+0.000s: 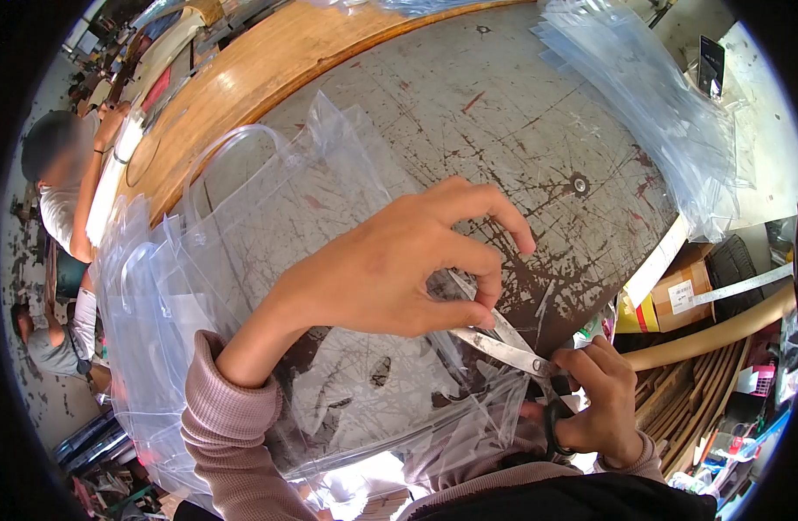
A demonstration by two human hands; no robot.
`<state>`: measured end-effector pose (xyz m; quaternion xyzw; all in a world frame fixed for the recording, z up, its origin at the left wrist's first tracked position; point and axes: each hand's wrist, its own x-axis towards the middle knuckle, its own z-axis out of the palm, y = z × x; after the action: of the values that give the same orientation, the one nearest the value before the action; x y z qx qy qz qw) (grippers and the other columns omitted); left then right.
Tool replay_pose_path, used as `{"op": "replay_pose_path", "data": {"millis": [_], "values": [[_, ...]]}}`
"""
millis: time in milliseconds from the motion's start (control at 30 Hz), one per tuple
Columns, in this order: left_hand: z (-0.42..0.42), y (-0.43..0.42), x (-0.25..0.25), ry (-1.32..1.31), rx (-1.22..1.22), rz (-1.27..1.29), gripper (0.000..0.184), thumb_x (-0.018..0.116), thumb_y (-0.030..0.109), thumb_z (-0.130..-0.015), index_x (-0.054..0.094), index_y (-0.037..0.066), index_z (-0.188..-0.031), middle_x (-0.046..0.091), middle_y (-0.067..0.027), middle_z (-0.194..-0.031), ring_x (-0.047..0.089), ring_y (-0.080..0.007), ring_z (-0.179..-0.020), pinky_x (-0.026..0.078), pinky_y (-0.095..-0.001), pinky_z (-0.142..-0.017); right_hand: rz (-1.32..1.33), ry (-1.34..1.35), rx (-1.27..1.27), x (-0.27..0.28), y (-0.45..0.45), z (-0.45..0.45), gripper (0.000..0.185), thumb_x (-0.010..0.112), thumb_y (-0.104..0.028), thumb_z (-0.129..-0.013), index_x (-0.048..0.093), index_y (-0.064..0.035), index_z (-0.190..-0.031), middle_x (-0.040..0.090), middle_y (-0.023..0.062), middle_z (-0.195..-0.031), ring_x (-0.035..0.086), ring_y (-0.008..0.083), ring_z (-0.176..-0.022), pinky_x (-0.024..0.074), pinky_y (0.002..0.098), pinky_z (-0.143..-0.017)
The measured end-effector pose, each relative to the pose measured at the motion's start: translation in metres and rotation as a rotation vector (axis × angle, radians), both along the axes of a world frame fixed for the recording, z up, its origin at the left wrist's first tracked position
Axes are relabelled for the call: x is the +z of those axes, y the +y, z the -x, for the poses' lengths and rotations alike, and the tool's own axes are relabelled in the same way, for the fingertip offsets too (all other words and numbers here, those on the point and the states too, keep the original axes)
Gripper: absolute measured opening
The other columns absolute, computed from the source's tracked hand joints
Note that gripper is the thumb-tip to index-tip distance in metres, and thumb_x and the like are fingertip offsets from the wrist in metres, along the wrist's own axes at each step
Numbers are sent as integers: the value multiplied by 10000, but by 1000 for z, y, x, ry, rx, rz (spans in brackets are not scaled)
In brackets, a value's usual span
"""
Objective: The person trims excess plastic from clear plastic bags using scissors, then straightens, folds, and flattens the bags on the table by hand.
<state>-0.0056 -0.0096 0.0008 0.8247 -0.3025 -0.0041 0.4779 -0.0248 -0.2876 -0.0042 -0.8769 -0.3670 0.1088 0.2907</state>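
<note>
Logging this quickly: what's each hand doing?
Right hand: closed on scissors, blades apart.
Left hand: fingers curled near the blades; can't tell whether it's pinching anything.

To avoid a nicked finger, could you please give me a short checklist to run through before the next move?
1. Scissors held at the handles by the right hand: ok.
2. Left hand well away from the blades: not ok, its thumb and fingertips are right beside them, and the blades are apart.
3. Left hand's grip on any plastic: cannot tell.
4. Clear bag with the looped handle lying smooth: not ok, it looks creased.
5. Stack of clear sheets away from the blades: ok, at the table's far right.
</note>
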Motion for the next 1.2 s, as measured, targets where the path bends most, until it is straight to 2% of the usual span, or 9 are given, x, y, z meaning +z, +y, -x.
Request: {"op": "replay_pose_path", "data": {"millis": [200,300,400,500,567,600,667,767,1200], "values": [[1,-1,2,21,8,5,153,794,183,-647,670,99,-679,576,-63,-1184,536,-253,-1097,417,-399,-912,-26,16,13,-1,-3,1,519,862,-259,-498,607,-38,-892,448,56,-626,463,234,-574,366,347,-501],[2,-1,3,25,5,-13,144,793,170,-643,673,100,-679,566,-62,-1206,515,-266,-1136,406,-412,-937,-52,-41,12,-4,-2,2,523,872,-274,-477,590,-23,-838,461,48,-614,448,210,-547,343,325,-495],[4,-2,7,25,2,-33,142,787,165,-642,669,99,-684,556,-58,-1223,501,-262,-1123,408,-416,-920,-32,-74,12,-5,-5,4,539,827,-212,-459,602,-43,-918,456,61,-662,461,238,-597,374,353,-512],[7,-4,10,-41,3,-89,138,775,159,-648,663,111,-713,557,-35,-1203,492,-245,-1073,388,-408,-903,30,-118,17,-6,-6,6,554,810,-211,-448,601,-48,-934,460,63,-689,464,246,-622,379,358,-523],[8,-7,14,-84,-25,-197,142,764,162,-662,654,129,-746,567,5,-1099,486,-214,-986,362,-386,-872,20,-156,-24,-7,-3,9,558,812,-228,-456,598,-52,-940,453,61,-704,460,247,-638,380,360,-530],[10,-9,15,-84,-26,-197,142,764,162,-662,654,129,-746,567,5,-1099,486,-214,-986,362,-386,-872,21,-156,-25,-7,-3,9,558,812,-228,-456,598,-52,-940,453,61,-704,460,247,-638,380,360,-530],[12,-13,16,-26,-4,-273,138,755,163,-672,650,145,-760,550,33,-999,484,-193,-940,340,-370,-858,37,-167,-27,-7,-3,10,569,816,-234,-454,596,-56,-948,439,59,-704,449,247,-641,375,361,-528],[13,-13,16,-42,2,-253,138,753,169,-670,647,146,-756,537,42,-959,476,-183,-909,341,-366,-844,56,-170,-24,-6,-3,11,572,815,-234,-459,596,-58,-957,431,62,-708,441,247,-643,371,362,-527],[12,-13,17,-37,-8,-213,139,760,177,-663,648,151,-741,532,48,-952,463,-184,-894,332,-359,-829,22,-167,10,-3,0,7,500,807,-226,-481,616,-64,-914,412,57,-690,444,233,-628,369,348,-504]]}}
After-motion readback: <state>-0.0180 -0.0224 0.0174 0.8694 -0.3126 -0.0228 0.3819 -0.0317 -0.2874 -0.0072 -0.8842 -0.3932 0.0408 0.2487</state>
